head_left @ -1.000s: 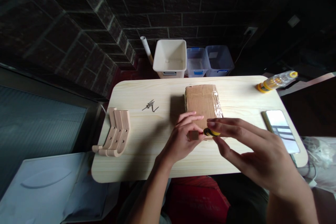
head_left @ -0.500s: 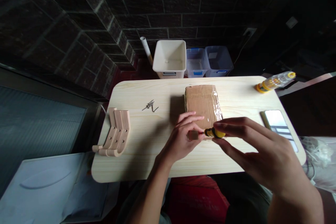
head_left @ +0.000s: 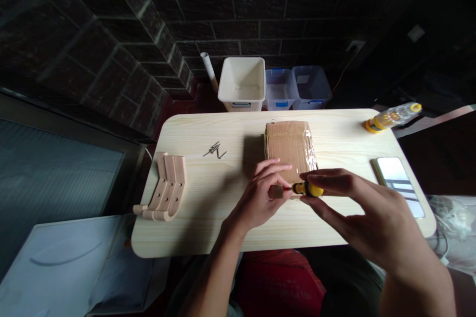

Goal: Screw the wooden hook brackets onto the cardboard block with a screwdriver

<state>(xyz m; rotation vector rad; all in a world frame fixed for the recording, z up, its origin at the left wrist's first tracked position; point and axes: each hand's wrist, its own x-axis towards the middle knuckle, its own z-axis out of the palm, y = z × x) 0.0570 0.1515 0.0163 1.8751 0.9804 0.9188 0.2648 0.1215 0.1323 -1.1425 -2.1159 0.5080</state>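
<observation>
My right hand (head_left: 372, 213) grips a short screwdriver (head_left: 307, 188) with a yellow and black handle, thumb below and fingers above. The screwdriver lies nearly level and its tip points left, towards my left fingers. My left hand (head_left: 260, 195) is closed around a small wooden piece (head_left: 276, 191) at the near edge of a taped cardboard box (head_left: 288, 146). Some left fingers rest on top of the box. The exact contact between screwdriver tip and wood is hidden by my left fingertips.
Several dark screws (head_left: 214, 149) lie left of the box on the table (head_left: 208, 178). Curved wooden pieces with holes (head_left: 169, 188) sit at the left edge. A phone (head_left: 399, 183) and a clear-topped yellow screwdriver case (head_left: 392, 116) are at the right. Bins (head_left: 241, 101) stand behind.
My right fingertips have shifted slightly around the screwdriver handle. My left hand keeps its hold on the wooden piece. The whole view has drifted a little.
</observation>
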